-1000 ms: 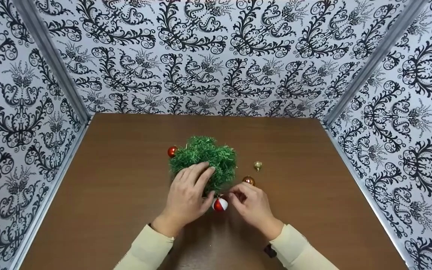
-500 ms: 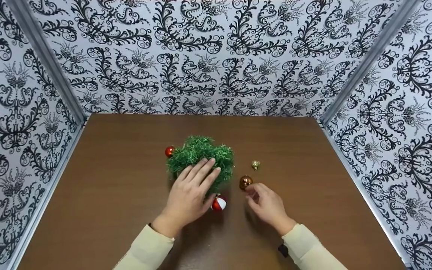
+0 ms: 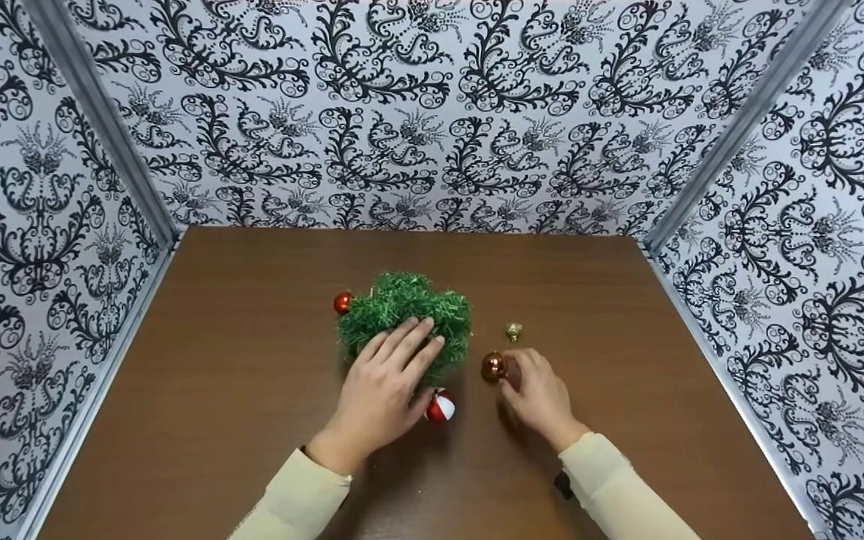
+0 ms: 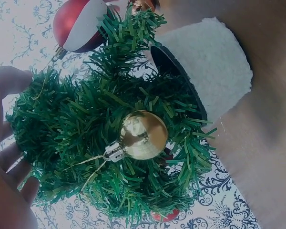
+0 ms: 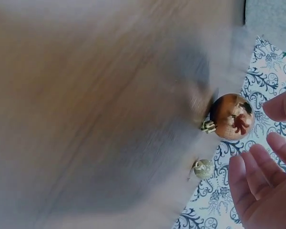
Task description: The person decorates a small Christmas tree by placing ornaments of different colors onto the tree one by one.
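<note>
A small artificial Christmas tree with green tinsel branches stands on the table. My left hand rests on it with fingers spread over the branches. On the near side hangs a red-and-white bauble, close to the left thumb. A shiny gold bauble hangs by a thread in the left wrist view, above the tree's white fuzzy pot. My right hand is beside a copper bauble on the table. In the right wrist view its parted fingers stand slightly away from that bauble.
A small glittery gold bauble lies on the brown table beyond the copper one. A red bauble shows at the tree's far left. Patterned black-and-white walls enclose the table's back and sides.
My right hand has left the red-and-white bauble and moved right to the copper bauble. The left hand's fingers have slid slightly across the top of the tree.
</note>
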Motion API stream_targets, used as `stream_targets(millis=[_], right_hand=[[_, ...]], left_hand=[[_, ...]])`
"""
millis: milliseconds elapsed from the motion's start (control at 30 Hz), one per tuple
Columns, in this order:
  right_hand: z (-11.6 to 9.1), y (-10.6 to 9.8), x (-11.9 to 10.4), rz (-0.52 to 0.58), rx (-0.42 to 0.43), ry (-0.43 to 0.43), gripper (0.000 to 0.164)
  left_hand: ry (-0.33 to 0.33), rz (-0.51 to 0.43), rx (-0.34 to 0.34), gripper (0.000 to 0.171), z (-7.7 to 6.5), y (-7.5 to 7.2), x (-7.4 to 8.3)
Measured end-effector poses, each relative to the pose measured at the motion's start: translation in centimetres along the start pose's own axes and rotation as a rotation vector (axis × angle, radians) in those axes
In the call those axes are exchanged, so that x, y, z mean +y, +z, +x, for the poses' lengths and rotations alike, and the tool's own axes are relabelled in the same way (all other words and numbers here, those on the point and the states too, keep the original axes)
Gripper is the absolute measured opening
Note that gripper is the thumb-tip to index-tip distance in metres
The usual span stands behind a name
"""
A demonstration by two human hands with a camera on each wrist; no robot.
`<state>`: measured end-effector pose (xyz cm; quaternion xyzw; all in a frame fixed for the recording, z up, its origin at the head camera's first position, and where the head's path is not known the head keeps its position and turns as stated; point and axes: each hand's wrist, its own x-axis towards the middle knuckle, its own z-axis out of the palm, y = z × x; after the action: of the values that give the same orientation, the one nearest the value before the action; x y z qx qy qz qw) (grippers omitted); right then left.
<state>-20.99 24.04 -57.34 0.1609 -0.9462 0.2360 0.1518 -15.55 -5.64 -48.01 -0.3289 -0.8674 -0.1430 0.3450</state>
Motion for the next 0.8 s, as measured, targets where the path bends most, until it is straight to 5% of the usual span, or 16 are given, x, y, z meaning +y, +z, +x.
stream_targets(millis=[800], right_hand=[[1.7, 2.0, 0.1, -0.04, -0.046, -0.076, 0.058]], left_hand=[[-0.061, -0.015, 0.015, 0.071, 0.1, 0.2, 0.6]])
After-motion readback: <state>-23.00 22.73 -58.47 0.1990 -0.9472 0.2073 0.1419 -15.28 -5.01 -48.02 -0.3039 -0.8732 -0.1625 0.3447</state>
